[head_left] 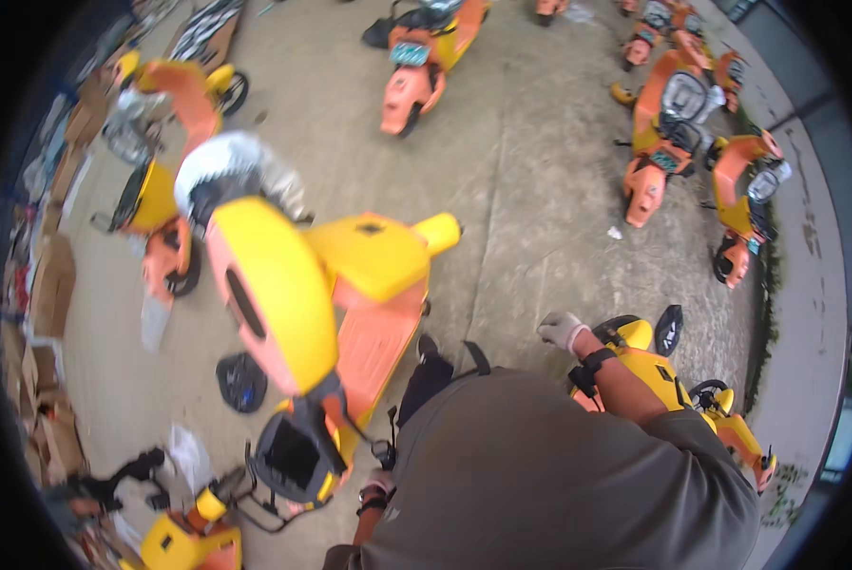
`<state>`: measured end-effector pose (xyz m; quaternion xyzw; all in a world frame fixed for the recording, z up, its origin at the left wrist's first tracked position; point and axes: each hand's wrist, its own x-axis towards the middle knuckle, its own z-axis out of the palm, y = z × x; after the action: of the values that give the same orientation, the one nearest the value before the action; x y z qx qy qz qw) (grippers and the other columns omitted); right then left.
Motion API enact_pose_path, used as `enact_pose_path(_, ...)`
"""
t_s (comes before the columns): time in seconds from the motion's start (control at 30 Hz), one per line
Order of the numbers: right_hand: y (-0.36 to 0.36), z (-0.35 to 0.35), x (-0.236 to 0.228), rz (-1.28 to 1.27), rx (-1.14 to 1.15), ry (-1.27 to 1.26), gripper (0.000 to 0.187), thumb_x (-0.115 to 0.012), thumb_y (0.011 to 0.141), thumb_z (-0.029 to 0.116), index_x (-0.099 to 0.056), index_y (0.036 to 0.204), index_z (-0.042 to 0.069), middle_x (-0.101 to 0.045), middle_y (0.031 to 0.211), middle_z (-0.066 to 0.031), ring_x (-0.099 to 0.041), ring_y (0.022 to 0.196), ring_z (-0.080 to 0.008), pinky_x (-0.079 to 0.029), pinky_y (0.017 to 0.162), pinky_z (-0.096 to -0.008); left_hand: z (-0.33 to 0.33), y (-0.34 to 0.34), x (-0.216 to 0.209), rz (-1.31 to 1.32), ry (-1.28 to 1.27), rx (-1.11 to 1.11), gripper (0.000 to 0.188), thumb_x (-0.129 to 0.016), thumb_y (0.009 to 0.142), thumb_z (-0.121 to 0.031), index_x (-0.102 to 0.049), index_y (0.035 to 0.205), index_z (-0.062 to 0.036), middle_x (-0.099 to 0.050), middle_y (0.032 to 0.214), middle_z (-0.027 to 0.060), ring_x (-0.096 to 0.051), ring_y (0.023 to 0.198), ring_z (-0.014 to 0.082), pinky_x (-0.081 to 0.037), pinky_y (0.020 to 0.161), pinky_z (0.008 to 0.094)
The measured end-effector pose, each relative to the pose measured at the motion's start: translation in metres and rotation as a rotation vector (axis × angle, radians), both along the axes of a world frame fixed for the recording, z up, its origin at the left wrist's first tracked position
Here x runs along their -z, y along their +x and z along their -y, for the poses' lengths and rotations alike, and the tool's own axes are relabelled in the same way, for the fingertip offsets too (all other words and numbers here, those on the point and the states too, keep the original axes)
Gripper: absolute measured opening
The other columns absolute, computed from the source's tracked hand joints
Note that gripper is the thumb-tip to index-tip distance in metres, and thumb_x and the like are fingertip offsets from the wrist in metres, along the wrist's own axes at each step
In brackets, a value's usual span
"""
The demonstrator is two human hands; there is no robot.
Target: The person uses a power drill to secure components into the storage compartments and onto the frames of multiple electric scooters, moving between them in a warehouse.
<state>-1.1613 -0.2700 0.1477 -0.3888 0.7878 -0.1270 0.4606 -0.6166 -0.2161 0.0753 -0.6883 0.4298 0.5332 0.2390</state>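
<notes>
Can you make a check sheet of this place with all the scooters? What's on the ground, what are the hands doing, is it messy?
Surface: grey concrete floor, cracked.
Job's things: yellow-orange scooter, tipped up; second scooter at right.
Clutter: cardboard boxes along left; black part on floor.
Hands: right hand, gloved, by second scooter; left hand low at the tipped scooter's basket, grip unclear.
Cables: nothing seen.
Surroundings: parked orange scooters at top and right.
</notes>
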Motion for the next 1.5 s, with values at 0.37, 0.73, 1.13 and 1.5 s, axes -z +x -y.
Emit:
enact_pose_path(0.37,-0.071,0.033,0.002,-0.065,0.212,-0.016,0.028,-0.061,0.076,0.028,-0.069,0.084,0.003,-0.067,0.072,-0.0087,-0.062,0.065,-0.0181,-0.049,0.063,-0.033,0.189,-0.103,0.008,-0.01,-0.099,0.163,0.043,-0.068,0.071,-0.035,-0.066,0.093,0.002,-0.066,0.082,0.0154,-0.062,0.074,0.0237,-0.048,0.068,0.039)
enact_pose_path(0.73,-0.255,0.063,0.075,0.141,0.224,0.003,0.029,-0.057,0.079,0.024,-0.065,0.073,-0.004,-0.065,0.066,-0.013,-0.062,0.061,-0.0177,-0.049,0.059,-0.0303,0.182,-0.198,-0.029,0.115,-0.038,0.014,0.043,-0.069,0.071,-0.038,-0.068,0.091,0.0004,-0.066,0.081,0.0141,-0.062,0.074,0.0226,-0.048,0.067,0.0391)
enact_pose_path(1.13,-0.462,0.163,0.118,0.26,0.18,0.14,0.02,-0.053,0.082,0.016,-0.06,0.069,0.004,-0.059,0.056,-0.0103,-0.05,0.038,-0.0158,-0.038,0.036,-0.0296,0.15,-0.381,-0.074,0.119,0.118,-0.201,0.055,-0.073,0.067,-0.05,-0.068,0.092,-0.0012,-0.067,0.082,0.0114,-0.06,0.072,0.0227,-0.048,0.07,0.0375)
enact_pose_path(1.5,-0.575,0.314,0.173,-0.069,-0.364,0.047,0.018,-0.054,0.083,0.017,-0.063,0.078,0.002,-0.063,0.069,-0.0088,-0.059,0.063,-0.0211,-0.045,0.057,-0.0348,0.225,-0.466,-0.047,0.033,0.215,-0.306,0.057,-0.075,0.063,-0.048,-0.068,0.096,-0.0015,-0.067,0.09,0.0141,-0.063,0.08,0.024,-0.049,0.075,0.0373)
